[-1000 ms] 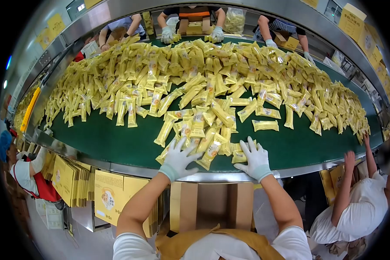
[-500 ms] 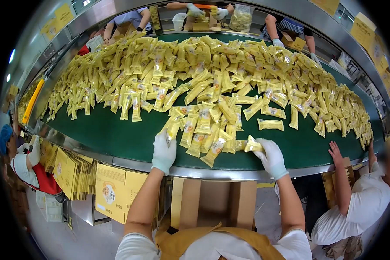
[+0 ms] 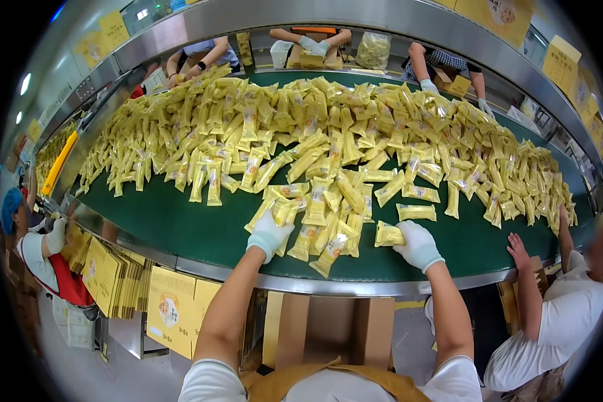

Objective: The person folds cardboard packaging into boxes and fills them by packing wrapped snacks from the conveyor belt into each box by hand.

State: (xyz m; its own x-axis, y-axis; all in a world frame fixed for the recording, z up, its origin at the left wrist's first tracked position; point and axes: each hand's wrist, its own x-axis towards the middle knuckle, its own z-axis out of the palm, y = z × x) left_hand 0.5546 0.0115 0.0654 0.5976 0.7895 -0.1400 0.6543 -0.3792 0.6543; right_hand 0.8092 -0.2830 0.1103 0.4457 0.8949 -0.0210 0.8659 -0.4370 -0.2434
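Note:
Yellow snack packets [image 3: 315, 201] lie in a loose cluster on the green conveyor belt [image 3: 181, 228] in front of me. My left hand [image 3: 271, 236], in a white glove, is at the left side of this cluster, its fingers closed on the packets there; how many they hold is hidden. On the right, my gloved right hand [image 3: 419, 246] pinches one packet [image 3: 388, 234] by its right end, low over the belt and apart from the cluster. A single packet [image 3: 416, 212] lies just beyond that hand.
A long heap of packets [image 3: 201, 120] covers the belt's far side. An upright open carton [image 3: 331, 328] stands below the metal edge before me. Flattened cartons [image 3: 174, 311] lean at left. Co-workers stand across the belt and at both sides; one hand [image 3: 518, 251] rests on the belt at right.
My left hand has moved right and in against the cluster. My right hand still holds its packet, which now lies more level. The view has tilted slightly. Across the belt, a co-worker's gloved hands came together.

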